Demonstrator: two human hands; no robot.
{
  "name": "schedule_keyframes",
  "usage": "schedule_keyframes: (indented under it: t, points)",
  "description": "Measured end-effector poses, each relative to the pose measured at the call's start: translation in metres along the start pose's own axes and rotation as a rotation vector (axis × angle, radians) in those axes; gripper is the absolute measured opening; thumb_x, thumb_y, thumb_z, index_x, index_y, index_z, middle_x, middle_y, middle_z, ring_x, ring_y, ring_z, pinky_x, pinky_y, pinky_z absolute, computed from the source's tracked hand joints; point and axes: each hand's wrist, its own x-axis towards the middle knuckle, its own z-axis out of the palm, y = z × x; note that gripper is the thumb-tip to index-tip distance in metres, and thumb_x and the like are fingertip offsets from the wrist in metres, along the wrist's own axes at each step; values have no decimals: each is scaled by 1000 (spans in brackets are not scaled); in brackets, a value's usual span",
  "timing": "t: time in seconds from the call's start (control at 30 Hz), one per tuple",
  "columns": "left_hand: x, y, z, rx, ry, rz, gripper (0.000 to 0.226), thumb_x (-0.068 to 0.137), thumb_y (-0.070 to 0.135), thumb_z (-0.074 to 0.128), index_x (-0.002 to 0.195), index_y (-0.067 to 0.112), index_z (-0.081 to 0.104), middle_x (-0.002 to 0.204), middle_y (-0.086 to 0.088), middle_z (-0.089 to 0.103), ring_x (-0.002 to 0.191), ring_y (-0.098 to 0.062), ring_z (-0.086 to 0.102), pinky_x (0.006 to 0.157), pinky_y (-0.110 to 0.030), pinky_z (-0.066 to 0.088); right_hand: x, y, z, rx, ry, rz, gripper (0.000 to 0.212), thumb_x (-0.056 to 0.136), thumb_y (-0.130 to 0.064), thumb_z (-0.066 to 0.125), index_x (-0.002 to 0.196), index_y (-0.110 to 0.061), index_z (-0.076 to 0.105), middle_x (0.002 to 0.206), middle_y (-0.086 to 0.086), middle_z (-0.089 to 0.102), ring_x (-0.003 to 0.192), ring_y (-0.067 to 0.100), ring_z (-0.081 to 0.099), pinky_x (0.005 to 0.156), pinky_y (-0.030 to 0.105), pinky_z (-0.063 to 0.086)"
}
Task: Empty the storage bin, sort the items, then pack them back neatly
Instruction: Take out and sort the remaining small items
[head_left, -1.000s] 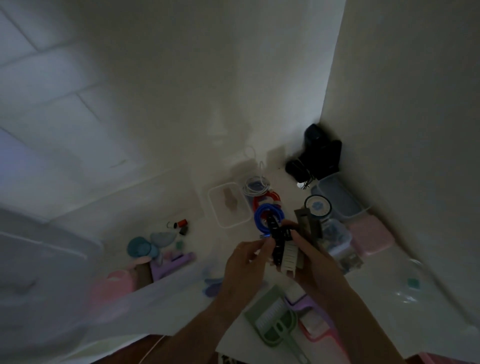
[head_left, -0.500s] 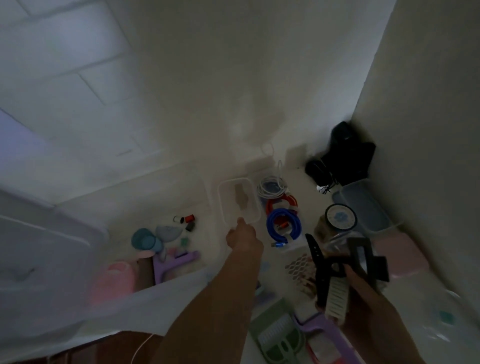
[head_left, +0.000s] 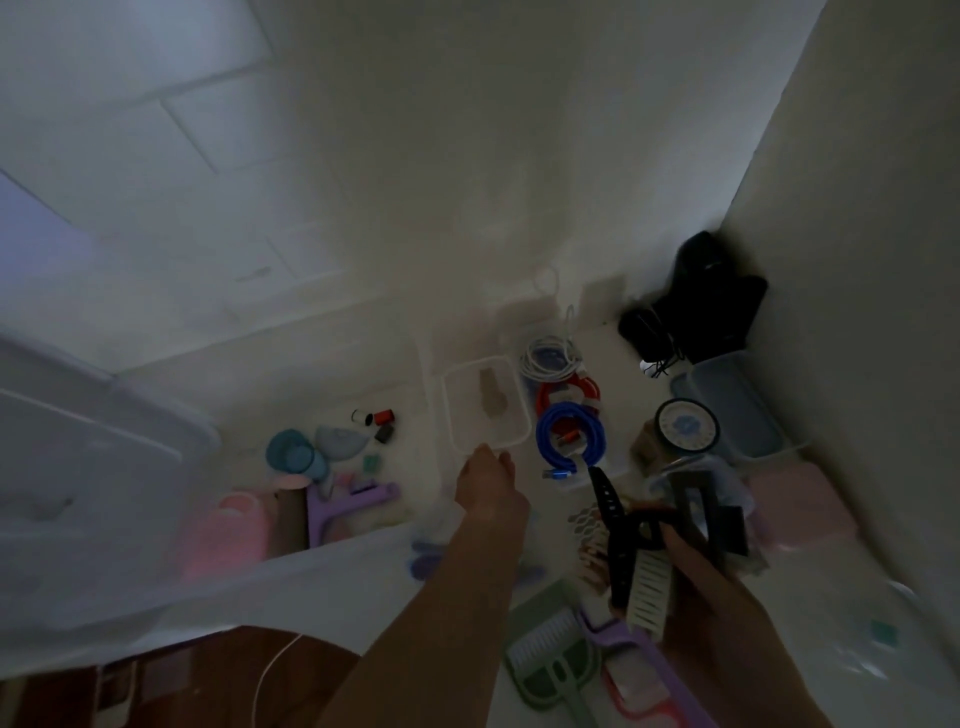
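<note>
- Dim room corner, pale floor (head_left: 311, 322) meeting two plain walls; items spread out on the floor.
- Large clear storage bin (head_left: 93, 467) at left edge, blurred, tilted towards the camera.
- Left hand (head_left: 488, 486) reaches forward, fingertips at the near rim of a small clear rectangular container (head_left: 485, 405); fingers hidden behind the hand, can't tell if it grips or only touches.
- Right hand (head_left: 706, 582) holds a bunch of hair clips: black claw clip (head_left: 615, 525), cream comb-like clip (head_left: 649, 587), dark rectangular clip (head_left: 701, 504). Fingers curled around them.
- Cables right of the container: white coil (head_left: 550, 358), red coil (head_left: 569, 392), blue coil (head_left: 571, 436), close together in a row.
- Round patterned lid (head_left: 685, 428) near a grey-blue tub (head_left: 737, 410); pink box (head_left: 800, 504) just nearer.
- Black object (head_left: 696, 306) in the corner.
- Left cluster: teal cup (head_left: 291, 452), purple squeegee-like tool (head_left: 348, 501), pink item (head_left: 228, 530), small thread spools (head_left: 376, 418).
- Green dustpan with brush (head_left: 550, 654) at bottom centre.
</note>
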Motion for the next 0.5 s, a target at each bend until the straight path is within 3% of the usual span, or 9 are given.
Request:
schedule_keyframes:
  t: [0.1, 0.2, 0.27, 0.4, 0.5]
  points:
    - [-16, -1, -8, -16, 20, -27, 17, 93, 18, 60, 106, 9, 54, 85, -3, 55, 70, -13, 57, 43, -18, 46, -2, 1, 1, -24, 11, 15, 99, 25, -31, 102, 115, -6, 70, 119, 21, 67, 94, 35, 72, 61, 41, 60]
    - [-19, -2, -17, -9, 0, -59, 18, 90, 17, 61, 105, 8, 57, 92, -1, 52, 75, -13, 58, 43, -17, 47, -5, 1, -1, -42, 18, 26, 97, 27, -33, 102, 116, -9, 71, 123, 18, 67, 104, 35, 69, 67, 43, 61]
    - [-22, -1, -21, -6, -30, -79, 8, 87, 13, 61, 92, 8, 57, 92, -2, 53, 72, -15, 57, 42, -16, 47, -7, 1, 0, -42, 40, 23, 105, 26, -33, 102, 122, -8, 67, 126, 18, 65, 108, 35, 67, 69, 42, 61]
    - [-29, 2, -29, -88, -115, -107, 8, 83, 4, 56, 78, 9, 52, 84, -8, 56, 67, -18, 54, 52, -21, 52, -14, -2, 9, -43, 5, 5, 96, 29, -32, 101, 116, -7, 70, 122, 21, 66, 94, 33, 71, 63, 41, 61]
    - [-46, 2, -41, -105, -243, -137, 13, 75, 1, 53, 75, 12, 47, 78, -6, 52, 64, -17, 50, 55, -22, 50, -19, -3, 13, -25, 23, 0, 96, 29, -31, 102, 117, -8, 70, 125, 20, 65, 97, 33, 71, 66, 41, 61]
